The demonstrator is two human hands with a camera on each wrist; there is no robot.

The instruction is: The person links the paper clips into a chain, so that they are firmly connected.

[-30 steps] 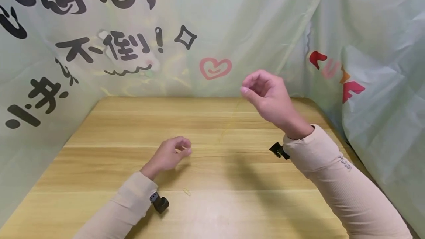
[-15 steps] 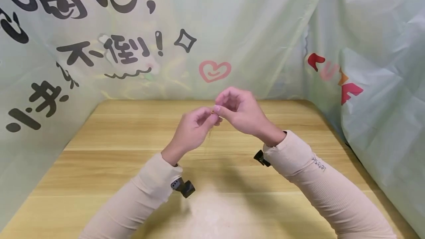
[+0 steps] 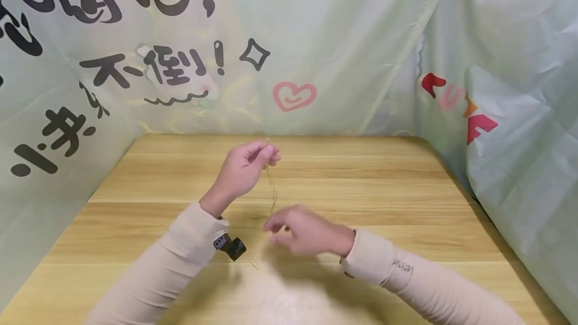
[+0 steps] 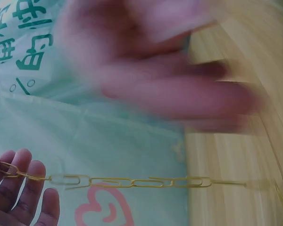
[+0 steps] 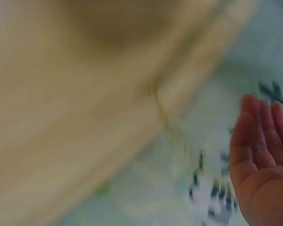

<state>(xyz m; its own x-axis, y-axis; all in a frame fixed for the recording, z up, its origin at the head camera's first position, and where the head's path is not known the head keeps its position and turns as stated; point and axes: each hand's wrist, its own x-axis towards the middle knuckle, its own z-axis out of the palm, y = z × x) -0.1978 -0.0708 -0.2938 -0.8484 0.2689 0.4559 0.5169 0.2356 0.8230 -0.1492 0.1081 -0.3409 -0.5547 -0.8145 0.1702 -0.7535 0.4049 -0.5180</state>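
Between the thumb and fingers of my left hand point(image 3: 240, 173), the top of a chain of gold paper clips point(image 3: 274, 197) is pinched. The chain dangles toward the table, and its linked clips point(image 4: 151, 182) show clearly in the left wrist view. My right hand point(image 3: 311, 232), blurred by motion, is near the chain's lower end with fingers loosely bent and nothing seen in them. In the right wrist view the right hand's fingers point(image 5: 254, 136) look relaxed and apart from the chain. One loose gold paper clip point(image 3: 255, 264) lies on the table, below and left of the right hand.
A wood-grain table point(image 3: 361, 174) spans the space below the hands. Pale green printed sheeting point(image 3: 352, 54) hangs behind and on both sides. A small black camera point(image 3: 230, 247) sits on the left wrist.
Both hands met high over the table, and the chain's top passed from the right hand to the left. The right hand has since let go and moved down toward the near side.
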